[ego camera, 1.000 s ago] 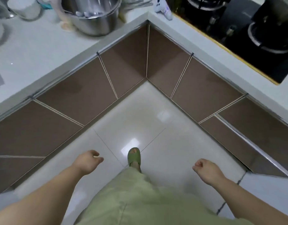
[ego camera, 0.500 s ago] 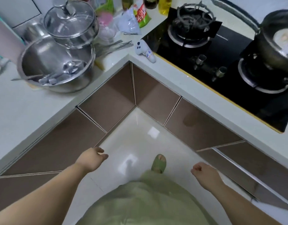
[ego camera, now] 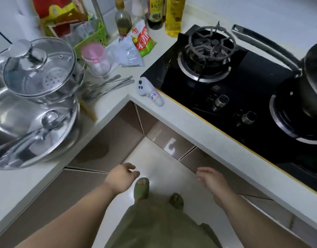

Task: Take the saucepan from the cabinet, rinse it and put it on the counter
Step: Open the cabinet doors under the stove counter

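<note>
Both my hands empty and held apart over the floor at the counter [ego camera: 107, 104] corner, left hand [ego camera: 122, 177] and right hand [ego camera: 212, 179] loose-fingered in front of closed brown cabinet doors [ego camera: 104, 145], saucepan nowhere visible, lidded steel pot [ego camera: 41, 70] sitting on counter left.

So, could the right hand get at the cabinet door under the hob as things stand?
Probably yes. The right hand hangs open and empty just in front of the cabinet door below the hob, with nothing between them. The door is shut.
</note>
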